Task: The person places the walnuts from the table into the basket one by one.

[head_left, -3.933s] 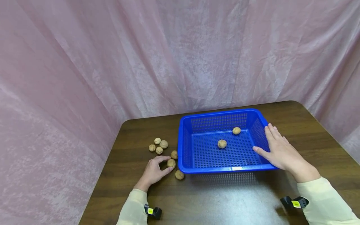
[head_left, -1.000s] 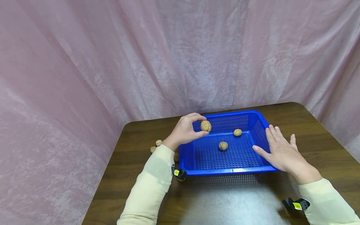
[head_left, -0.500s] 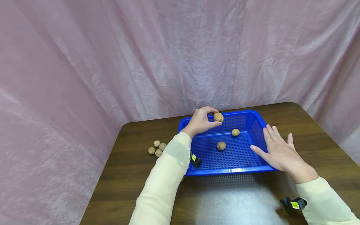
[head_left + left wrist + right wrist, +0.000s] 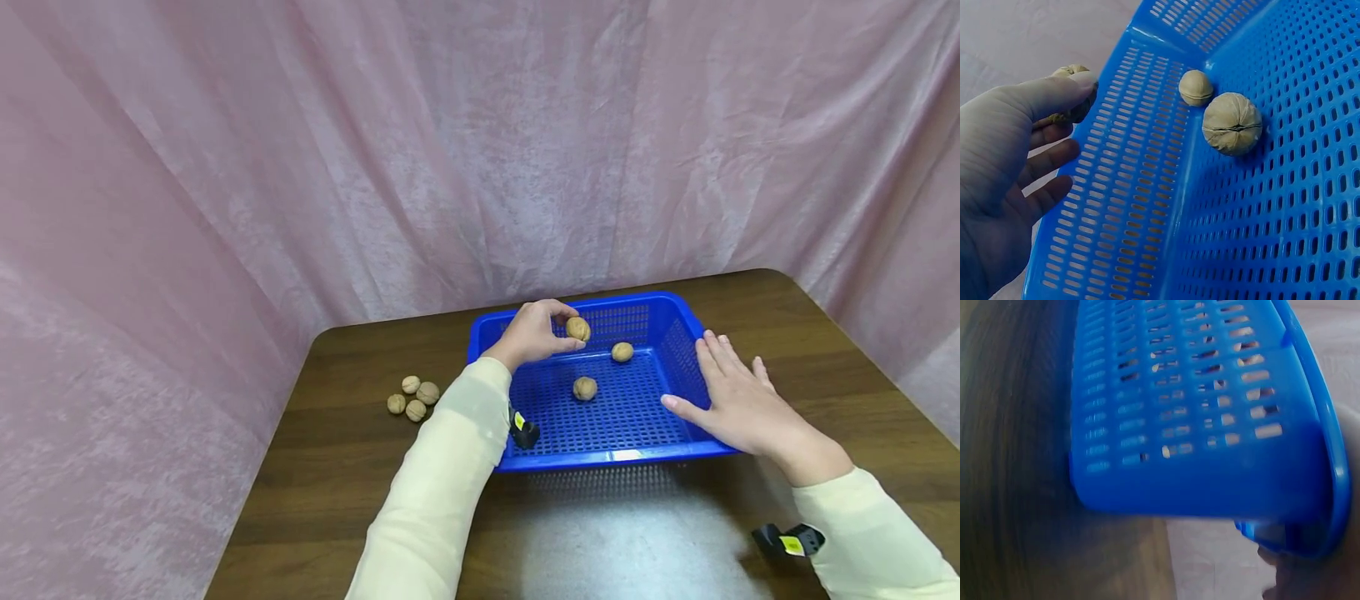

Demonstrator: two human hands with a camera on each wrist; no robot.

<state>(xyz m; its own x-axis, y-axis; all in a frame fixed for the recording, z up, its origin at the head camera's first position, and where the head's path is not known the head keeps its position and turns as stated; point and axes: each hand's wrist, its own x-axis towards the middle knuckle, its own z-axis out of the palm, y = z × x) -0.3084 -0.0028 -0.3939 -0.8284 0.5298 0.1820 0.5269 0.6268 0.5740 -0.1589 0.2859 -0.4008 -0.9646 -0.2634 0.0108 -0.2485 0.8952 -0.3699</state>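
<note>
My left hand (image 4: 529,335) pinches a walnut (image 4: 578,329) between thumb and fingers over the back part of a blue plastic basket (image 4: 622,456). In the left wrist view the thumb partly covers that walnut (image 4: 1060,117). Two other walnuts lie apart on the basket's slotted floor, one near the middle (image 4: 585,388) and one towards the back wall (image 4: 622,352). With fingers extended, my right hand (image 4: 746,410) rests on the basket's right rim, its thumb over the inside. The right wrist view shows mostly the basket's outer wall (image 4: 1197,481).
Several walnuts (image 4: 427,392) sit clustered on the brown wooden table (image 4: 330,483), left of the basket. My left sleeve (image 4: 442,492) hides the table by the basket's left front corner. A pink curtain (image 4: 480,167) hangs behind the table.
My left hand has lifted a walnut from the table beside the basket and carried it right, over the basket, dropping slightly lower in the last half second. The right hand stays at the rim.
</note>
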